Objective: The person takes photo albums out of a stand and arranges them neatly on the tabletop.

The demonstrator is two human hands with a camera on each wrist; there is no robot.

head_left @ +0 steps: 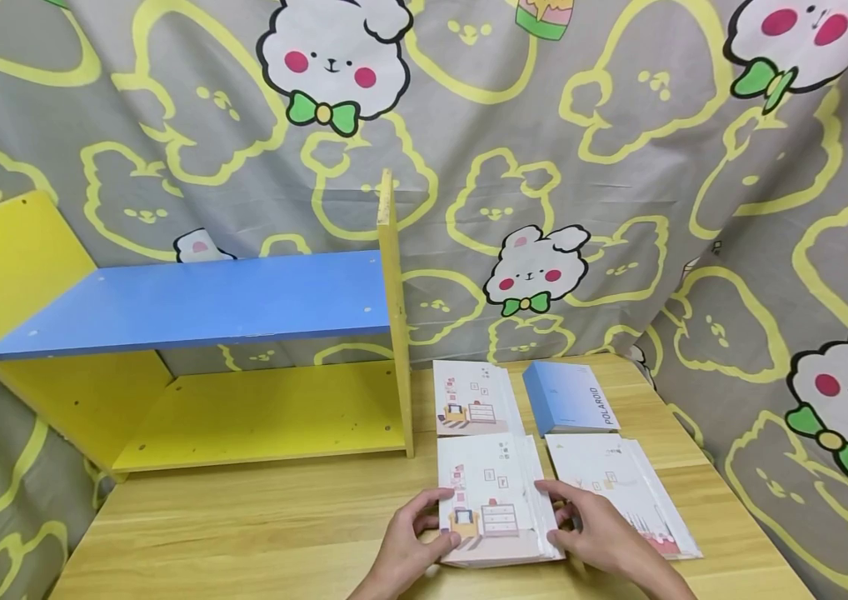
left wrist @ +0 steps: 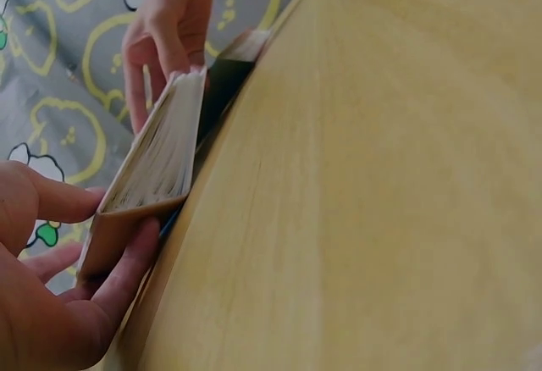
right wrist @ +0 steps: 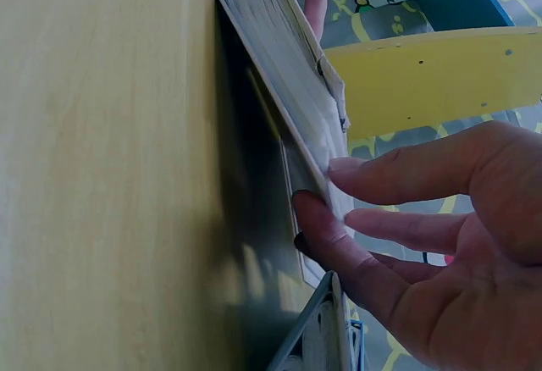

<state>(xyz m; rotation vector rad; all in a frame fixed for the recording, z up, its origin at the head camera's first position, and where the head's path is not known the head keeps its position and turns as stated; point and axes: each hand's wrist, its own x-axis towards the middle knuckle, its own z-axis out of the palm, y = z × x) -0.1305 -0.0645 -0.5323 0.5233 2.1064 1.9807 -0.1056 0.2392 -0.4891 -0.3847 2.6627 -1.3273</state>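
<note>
A white photo album (head_left: 495, 492), its cover printed with an armchair and a dresser, is held level low over the front of the table. My left hand (head_left: 412, 537) grips its left edge, thumb on the cover and fingers under the spine. On the opposite side, my right hand (head_left: 589, 521) pinches the edge between thumb and fingers. Thick page edges of the album (left wrist: 165, 138) show in the left wrist view. Behind it lies a matching album (head_left: 469, 396). To the right is another white album (head_left: 611, 483), partly covered by my right hand.
A blue album marked POLAROID (head_left: 572, 396) lies at the back right of the wooden table (head_left: 266, 525). On the left stands a yellow shelf unit with a blue middle board (head_left: 207, 300). A grey patterned curtain (head_left: 454, 192) hangs behind the table.
</note>
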